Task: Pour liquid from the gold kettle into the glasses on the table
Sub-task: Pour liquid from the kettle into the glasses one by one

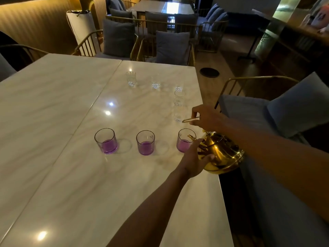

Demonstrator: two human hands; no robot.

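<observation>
Right hand point(204, 118): raised above the table's right edge, fingers curled round the thin gold handle point(191, 119) of the kettle, gripping it from above.

Left hand point(195, 157): fingers and thumb curved against the near side of the gold kettle point(220, 154), steadying its body just below the spout.

Gold kettle: held in the air at the right edge of the table, tilted, spout point(192, 138) reaching over the rim of the nearest purple glass. Whether liquid was running from the spout could not be told.

Right purple glass point(185, 142): upright, purple liquid in its lower part, directly under the spout.

Middle purple glass point(145, 142): upright, purple liquid at the bottom, well apart from its neighbours.

Left purple glass point(106, 140): upright, similar purple fill, last in the near row.

Clear glasses, farther back: one at rear left point(131, 78), one at rear centre point(155, 82), one at rear right point(178, 88), and a taller one point(179, 107) just beyond the right hand. Contents could not be made out.

Table point(71, 113): pale marbled top, in two slabs joined by a seam, ceiling lights reflected on it.

Surroundings: gold-framed chairs with grey cushions point(171, 47) past the far edge; a cushioned seat point(293, 107) to the right; a dark round tray point(209, 72) lying beyond the table's far right corner.
</observation>
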